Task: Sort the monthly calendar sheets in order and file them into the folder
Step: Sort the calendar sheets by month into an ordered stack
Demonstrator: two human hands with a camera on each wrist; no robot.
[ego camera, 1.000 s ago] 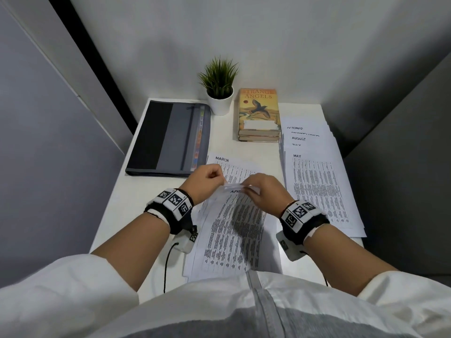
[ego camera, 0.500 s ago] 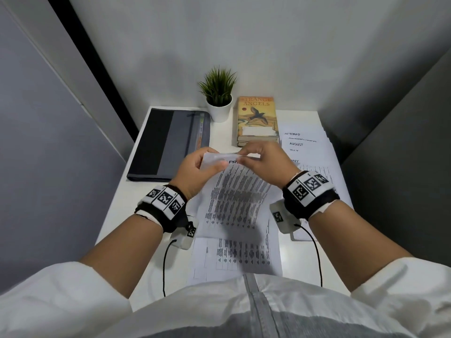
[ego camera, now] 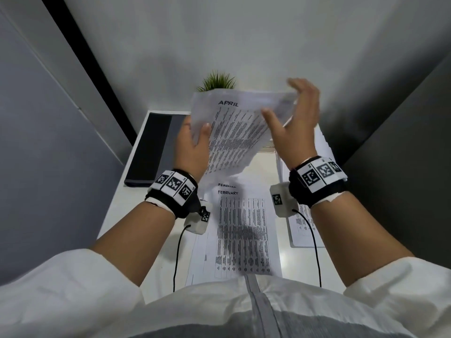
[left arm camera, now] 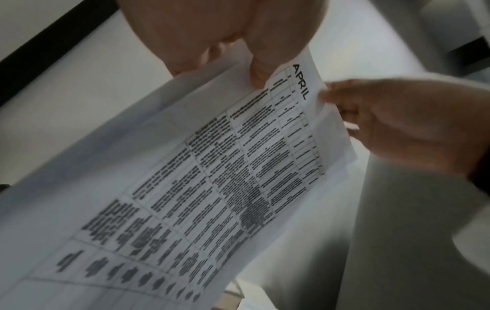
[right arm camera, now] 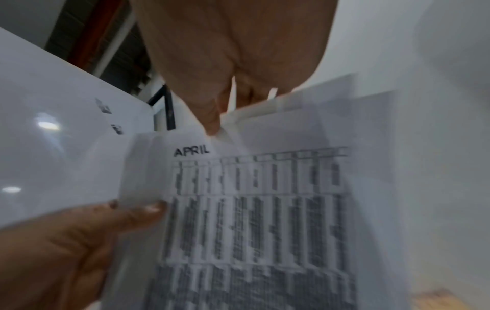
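The left hand (ego camera: 192, 142) pinches the April sheet (ego camera: 234, 132) by its left edge, lifted above the worktop's (ego camera: 117, 206) middle; the right hand (ego camera: 295, 123) is released beside it. Best laid squarely over the February sheet (ego camera: 244, 230), edges aligned.

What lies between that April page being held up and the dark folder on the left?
Nothing visible. The April sheet is held in the air by the left hand, with the right hand at its far edge. The folder lies closed just left of it, nothing on its visible cover.
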